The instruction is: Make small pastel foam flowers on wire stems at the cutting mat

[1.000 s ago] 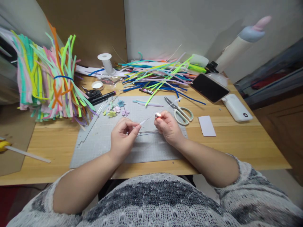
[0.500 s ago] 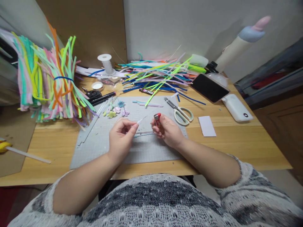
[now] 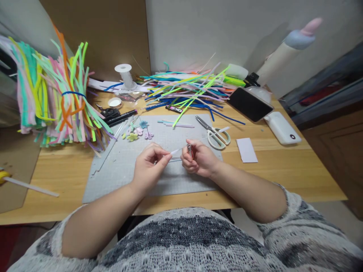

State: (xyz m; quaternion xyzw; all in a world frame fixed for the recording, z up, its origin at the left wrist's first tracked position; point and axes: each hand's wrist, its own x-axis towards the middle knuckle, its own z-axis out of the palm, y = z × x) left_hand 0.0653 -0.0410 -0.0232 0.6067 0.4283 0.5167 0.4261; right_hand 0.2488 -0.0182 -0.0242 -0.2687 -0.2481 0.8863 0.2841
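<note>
Over the grey cutting mat (image 3: pixel 113 181), my left hand (image 3: pixel 150 162) pinches a small white piece (image 3: pixel 175 151) with a thin tip pointing right. My right hand (image 3: pixel 200 158) is wrapped round a red lighter (image 3: pixel 190 150), its metal top facing up, close to that tip. No flame can be made out. Thin dark strands lie on the mat beneath the hands. Several small felt-like flowers (image 3: pixel 132 136) rest behind my left hand. Scissors (image 3: pixel 214 133) with pale handles lie behind my right hand, a white scrap across them.
A tied bundle of coloured pipe cleaners (image 3: pixel 48 94) stands at the left, with a loose pile (image 3: pixel 193 88) at the back. A white spool (image 3: pixel 127 77), black pens (image 3: pixel 121 118), a phone (image 3: pixel 250 104), a white power bank (image 3: pixel 283 128) and a white card (image 3: pixel 246 150) are around the mat.
My left hand has moved slightly right with the white piece. The lighter has tilted and turned in my right hand, nearer to the tip. A white scrap has shifted onto the scissors' handles.
</note>
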